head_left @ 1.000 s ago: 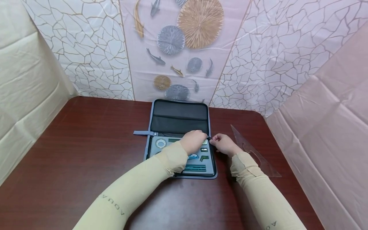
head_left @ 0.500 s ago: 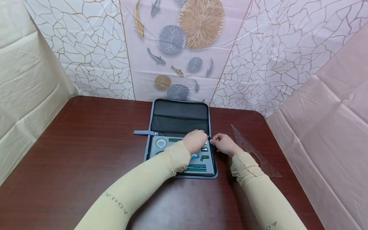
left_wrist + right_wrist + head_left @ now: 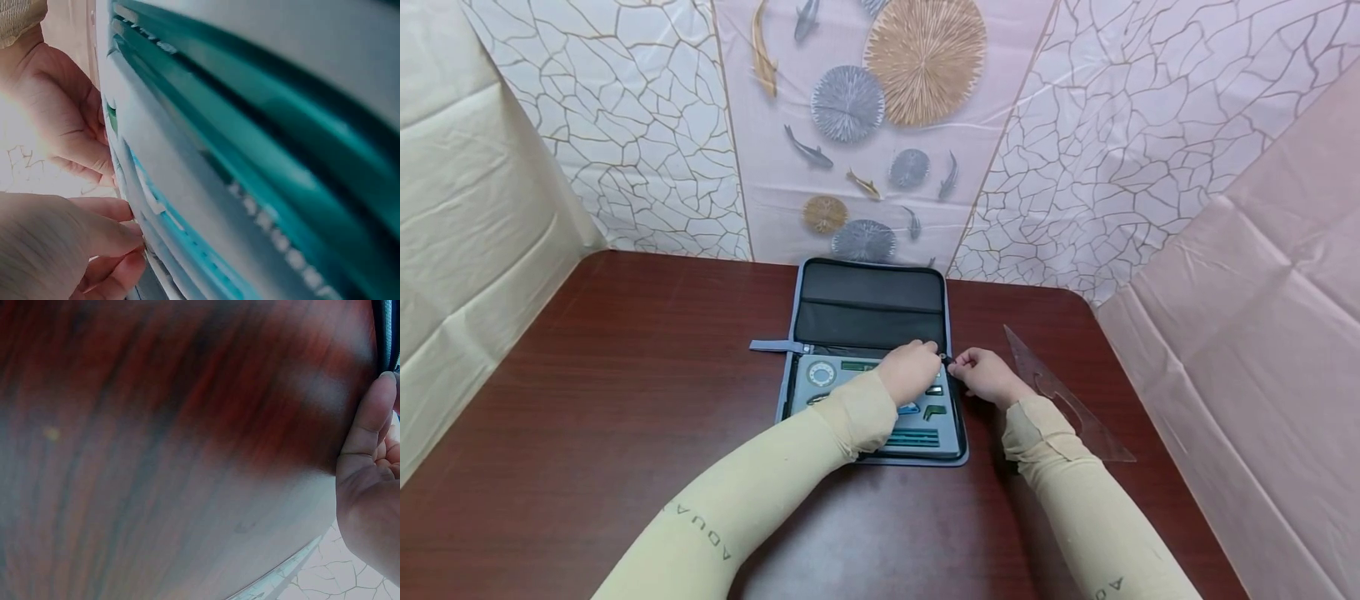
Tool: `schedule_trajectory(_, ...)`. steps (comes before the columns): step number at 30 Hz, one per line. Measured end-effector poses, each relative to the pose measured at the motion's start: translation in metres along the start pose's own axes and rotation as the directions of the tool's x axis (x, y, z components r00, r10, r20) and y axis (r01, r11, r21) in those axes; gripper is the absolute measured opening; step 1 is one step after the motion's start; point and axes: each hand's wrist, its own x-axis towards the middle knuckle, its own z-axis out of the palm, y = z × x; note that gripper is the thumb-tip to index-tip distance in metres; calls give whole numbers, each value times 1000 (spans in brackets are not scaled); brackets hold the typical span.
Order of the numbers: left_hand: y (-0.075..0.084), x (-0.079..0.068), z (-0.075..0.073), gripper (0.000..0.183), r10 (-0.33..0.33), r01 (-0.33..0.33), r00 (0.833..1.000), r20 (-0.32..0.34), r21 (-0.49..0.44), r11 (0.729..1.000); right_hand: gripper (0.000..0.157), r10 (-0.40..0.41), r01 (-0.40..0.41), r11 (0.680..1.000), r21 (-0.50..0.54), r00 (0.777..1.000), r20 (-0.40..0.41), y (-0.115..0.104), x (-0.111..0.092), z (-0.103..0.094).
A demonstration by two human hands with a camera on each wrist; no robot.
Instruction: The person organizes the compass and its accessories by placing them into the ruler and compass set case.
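Note:
A blue zip case (image 3: 871, 289) lies unfolded on the table, its black lid at the back. Its grey tray (image 3: 946, 425) holds a round tape roll (image 3: 821, 374), a sharpener (image 3: 933, 390) and dark green pencils (image 3: 912, 437). Reaching across the tray, my left hand (image 3: 908, 372) has thumb and fingers curled together at the case's right edge near the hinge. From outside that edge, my right hand (image 3: 988, 377) pinches a dark bit at the zipper corner. In the right wrist view, the thumb of the right hand (image 3: 369, 487) meets the zipper edge (image 3: 387, 337). Fingers partly hide the exact grip.
Right of the case, a clear set square (image 3: 1060, 400) lies flat on the dark red table (image 3: 647, 392). A blue strap (image 3: 771, 345) sticks out from the case's left side. Patterned and plain cloth hangs around the back and sides.
The left hand has shifted slightly to the right, toward the zipper corner. The right hand stays nearly still, pinching the same spot.

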Motion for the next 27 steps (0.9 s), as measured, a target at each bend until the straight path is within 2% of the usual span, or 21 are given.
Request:
schedule_trajectory(5, 0, -8, -4, 24, 23, -23, 999, 24, 2, 1000, 19, 5, -5, 1000, 1, 1000, 4, 0, 4, 1)
schedule_trajectory(13, -14, -23, -6, 31, 14, -1, 992, 126, -103, 995, 19, 17, -17, 1000, -15, 1000, 2, 0, 6, 4)
schedule_trajectory(17, -31, -41, -11, 36, -15, 40, 993, 115, -220, 975, 19, 20, -20, 1000, -9, 1000, 2, -3, 7, 6)
schedule_trajectory(20, -50, -57, -13, 41, -79, 105, 992, 94, -321, 941, 19, 21, -21, 1000, -4, 1000, 4, -4, 5, 5)
schedule_trajectory(24, -75, -79, -15, 43, -135, 161, 986, 93, -385, 909, 20, 30, -30, 999, -11, 1000, 0, -4, 3, 3)
schedule_trajectory(27, -90, -94, -13, 43, -160, 184, 983, 92, -393, 901, 20, 30, -30, 999, -19, 1000, -2, -3, 3, 3)
